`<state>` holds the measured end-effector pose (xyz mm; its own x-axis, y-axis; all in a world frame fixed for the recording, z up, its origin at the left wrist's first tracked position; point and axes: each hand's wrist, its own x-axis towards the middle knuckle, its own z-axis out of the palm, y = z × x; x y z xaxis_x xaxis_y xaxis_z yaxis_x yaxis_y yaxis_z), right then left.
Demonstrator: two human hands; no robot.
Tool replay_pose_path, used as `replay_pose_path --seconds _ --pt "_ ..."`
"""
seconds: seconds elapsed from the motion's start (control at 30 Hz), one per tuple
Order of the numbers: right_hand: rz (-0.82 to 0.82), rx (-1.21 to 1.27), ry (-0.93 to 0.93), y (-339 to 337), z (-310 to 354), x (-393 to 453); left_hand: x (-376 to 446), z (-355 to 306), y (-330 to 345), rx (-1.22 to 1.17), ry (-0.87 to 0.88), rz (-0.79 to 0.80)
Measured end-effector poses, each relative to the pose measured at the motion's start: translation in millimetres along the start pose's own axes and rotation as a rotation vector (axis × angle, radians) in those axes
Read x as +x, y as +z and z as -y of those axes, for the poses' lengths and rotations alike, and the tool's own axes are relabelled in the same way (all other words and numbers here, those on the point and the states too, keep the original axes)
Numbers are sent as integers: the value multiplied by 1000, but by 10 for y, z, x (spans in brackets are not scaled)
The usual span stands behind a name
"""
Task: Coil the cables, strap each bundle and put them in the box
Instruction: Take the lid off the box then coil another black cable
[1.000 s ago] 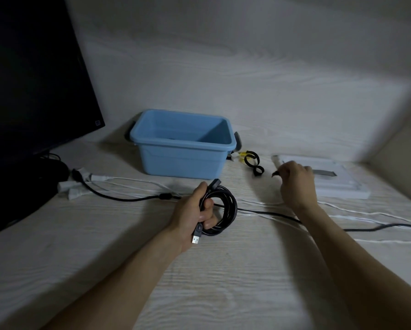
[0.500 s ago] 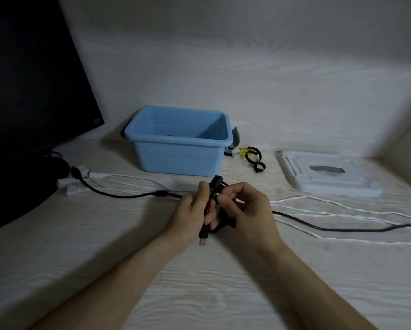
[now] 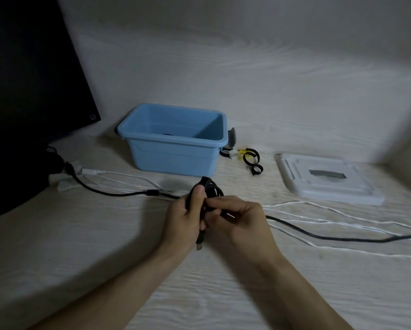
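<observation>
Right hand now back from strap pile, pinching strap at black coil; left hand grips coil. Step: strapping (strap itself hardly visible). Next: wrap tight, then blue box.

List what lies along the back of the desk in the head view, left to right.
Monitor → blue box → loose straps → white lid.

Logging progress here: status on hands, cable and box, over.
Left hand grips coiled black cable. Right hand pinching at the coil, strap not visible. Blue box open behind; loose cables across table, path clear.
</observation>
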<state>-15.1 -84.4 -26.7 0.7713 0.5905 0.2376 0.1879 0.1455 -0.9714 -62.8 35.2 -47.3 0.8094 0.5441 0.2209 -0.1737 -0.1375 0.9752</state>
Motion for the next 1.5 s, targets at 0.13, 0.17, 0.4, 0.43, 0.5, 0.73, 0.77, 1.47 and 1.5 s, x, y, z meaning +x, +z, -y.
replay_pose_path --seconds 0.13,0.17,0.4,0.43,0.5,0.73,0.77,1.47,1.5 --pt "21 -9 -12 20 2 -3 -29 17 -60 -31 22 33" --pt "3 -4 6 36 3 2 -35 36 -80 -21 35 40" --pt "-236 -90 124 18 -48 12 -84 1 -116 34 131 15" --pt "-255 -77 117 16 -46 14 -85 16 -124 45 143 29" --pt "-236 -25 109 27 -36 4 -94 44 -130 92 169 59" --pt "-121 150 209 50 -93 0 -129 -49 -69 72 171 -22" --pt "-108 168 232 58 -99 -3 -118 -50 -81 77 159 -38" --pt "31 145 229 85 27 -22 -39 -39 -214 282 46 176" --pt "35 166 239 93 21 -27 -39 -62 -214 270 24 180"
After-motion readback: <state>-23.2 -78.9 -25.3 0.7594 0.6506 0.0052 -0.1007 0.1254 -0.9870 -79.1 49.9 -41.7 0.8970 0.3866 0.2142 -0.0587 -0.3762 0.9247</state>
